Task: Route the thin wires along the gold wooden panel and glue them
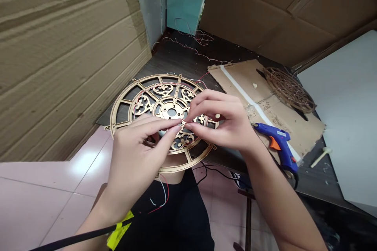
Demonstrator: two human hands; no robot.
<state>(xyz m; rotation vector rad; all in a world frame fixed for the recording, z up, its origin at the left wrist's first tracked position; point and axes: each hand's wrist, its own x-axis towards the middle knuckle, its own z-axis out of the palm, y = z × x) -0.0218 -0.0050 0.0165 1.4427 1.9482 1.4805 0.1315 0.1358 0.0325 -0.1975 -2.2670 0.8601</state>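
A round gold-coloured openwork frame (pixel 171 111) with scroll ornaments lies partly on the dark table and juts over its front edge above the lap. Over its centre, my left hand (pixel 144 149) pinches with thumb and forefinger. Close beside it, my right hand (pixel 216 119) pinches too, the fingertips of both hands almost meeting. What lies between the fingertips is too small to make out. Thin red and white wires run along the frame, and loose ends (pixel 165 196) hang below its front rim.
On the right, a blue glue gun (pixel 278 141) rests by a cardboard sheet (pixel 244 86) bearing a brown round openwork piece (pixel 290 89). A glue stick (pixel 320 157) lies farther right. Cardboard walls (pixel 73 55) stand around the dark table (pixel 182 59); thin wires trail at the back.
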